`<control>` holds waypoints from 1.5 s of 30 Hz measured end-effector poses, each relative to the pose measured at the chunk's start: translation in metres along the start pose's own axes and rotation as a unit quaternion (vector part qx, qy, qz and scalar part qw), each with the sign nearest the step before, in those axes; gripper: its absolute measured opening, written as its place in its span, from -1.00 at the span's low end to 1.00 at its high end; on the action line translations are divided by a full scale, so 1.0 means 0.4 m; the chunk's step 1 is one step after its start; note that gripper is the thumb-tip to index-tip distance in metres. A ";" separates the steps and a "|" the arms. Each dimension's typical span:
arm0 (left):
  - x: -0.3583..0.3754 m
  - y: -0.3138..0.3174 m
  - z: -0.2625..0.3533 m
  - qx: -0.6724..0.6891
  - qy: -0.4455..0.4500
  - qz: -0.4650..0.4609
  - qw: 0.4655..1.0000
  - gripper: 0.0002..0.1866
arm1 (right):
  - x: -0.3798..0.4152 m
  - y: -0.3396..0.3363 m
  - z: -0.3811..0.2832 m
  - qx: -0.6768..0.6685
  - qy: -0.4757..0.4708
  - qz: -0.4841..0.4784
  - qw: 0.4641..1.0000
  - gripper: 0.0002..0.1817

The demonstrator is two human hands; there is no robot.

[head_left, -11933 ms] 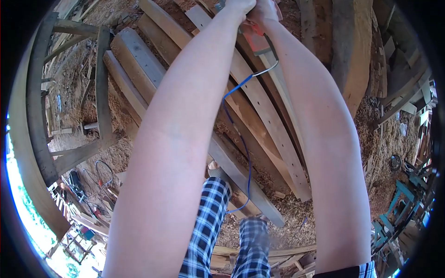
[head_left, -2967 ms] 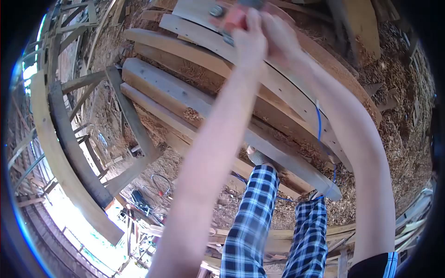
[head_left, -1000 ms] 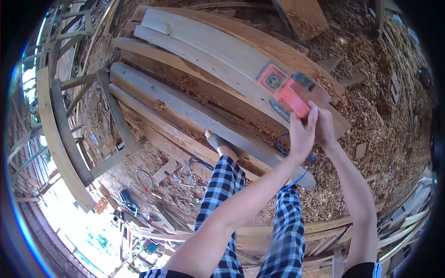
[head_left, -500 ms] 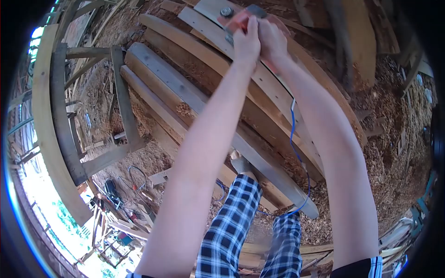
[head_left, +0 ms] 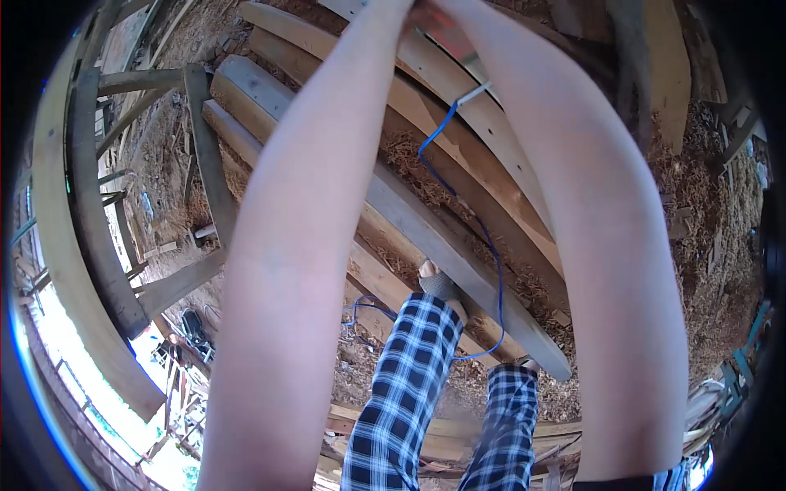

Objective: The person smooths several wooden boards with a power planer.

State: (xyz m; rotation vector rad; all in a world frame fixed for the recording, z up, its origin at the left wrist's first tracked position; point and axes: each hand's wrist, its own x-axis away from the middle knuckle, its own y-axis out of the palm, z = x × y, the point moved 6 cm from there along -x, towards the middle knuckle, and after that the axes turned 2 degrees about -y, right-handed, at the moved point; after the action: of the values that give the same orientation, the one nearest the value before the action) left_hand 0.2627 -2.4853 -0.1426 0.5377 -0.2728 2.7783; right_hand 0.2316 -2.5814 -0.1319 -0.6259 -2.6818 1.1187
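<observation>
At the top edge, my left hand (head_left: 401, 5) and my right hand (head_left: 449, 5) come close together, with the fingers cut off by the frame. Between the wrists shows the blurred reddish body of an electric planer (head_left: 455, 37), which moves along with both hands. Its blue cord (head_left: 443, 131) leaves a white sleeve (head_left: 474, 93) and loops down towards my feet. The planer is over a long pale curved plank (head_left: 471, 123) with dark holes. Both forearms stretch forward and hide parts of the planks.
Several long timbers lie side by side, with a grey beam (head_left: 458, 245) nearest my feet. Wood shavings (head_left: 409, 155) fill the gaps and cover the ground. A wooden frame (head_left: 201, 123) stands left beside a curved board (head_left: 57, 213). My foot (head_left: 438, 282) is among the timbers.
Both hands and the planer have moved up and out past the top edge. The cord's sleeve has shifted up and left, and the forearms look larger.
</observation>
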 end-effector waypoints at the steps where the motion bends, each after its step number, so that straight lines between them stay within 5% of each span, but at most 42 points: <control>1: 0.042 0.012 -0.011 -0.012 0.024 0.021 0.999 -0.27 | 0.040 -0.012 0.017 0.001 -0.014 0.005 1.000 -0.62; 4: 0.166 0.088 -0.085 -0.092 0.071 0.080 0.990 -0.35 | 0.203 -0.079 0.063 0.005 -0.063 0.017 0.998 -0.67; 6: 0.350 0.139 -0.078 -0.030 0.093 0.067 0.993 -0.28 | 0.326 -0.147 0.099 0.009 -0.096 0.021 0.995 -0.69; 14: 0.940 0.485 -0.306 0.063 0.059 0.007 0.996 -0.62 | 0.899 -0.438 0.385 -0.114 0.049 -0.067 0.990 -0.76; 21: 1.493 0.764 -0.399 0.041 -0.025 -0.084 0.995 -0.60 | 1.435 -0.734 0.621 -0.151 0.187 -0.058 0.969 -0.80; 26: 1.698 0.874 -0.466 -0.007 -0.060 -0.128 0.990 -0.54 | 1.669 -0.830 0.761 -0.175 0.312 -0.078 0.931 -0.82; 28: 1.706 0.883 -0.470 0.007 -0.111 -0.154 0.982 -0.50 | 1.656 -0.843 0.743 -0.095 0.258 -0.095 0.957 -0.80; 30: 1.674 0.870 -0.450 0.012 -0.099 -0.138 0.985 -0.53 | 1.639 -0.825 0.752 -0.185 0.300 -0.059 0.934 -0.80; 34: 1.531 0.788 -0.393 0.029 -0.075 -0.103 0.991 -0.60 | 1.477 -0.764 0.654 -0.098 0.201 -0.076 0.972 -0.86; 39: 1.196 0.606 -0.293 0.033 0.010 -0.037 0.999 -0.70 | 1.129 -0.597 0.472 -0.096 0.126 -0.052 0.986 -0.80; 45: 0.694 0.339 -0.184 0.030 0.070 0.028 0.997 -0.60 | 0.642 -0.325 0.259 -0.051 0.039 -0.031 0.997 -0.82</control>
State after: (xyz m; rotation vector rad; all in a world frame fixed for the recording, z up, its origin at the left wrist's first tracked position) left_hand -0.0516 -2.5247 -0.1187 0.3527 -0.1771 2.8705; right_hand -0.0718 -2.6164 -0.1143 -0.5843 -2.6859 0.9265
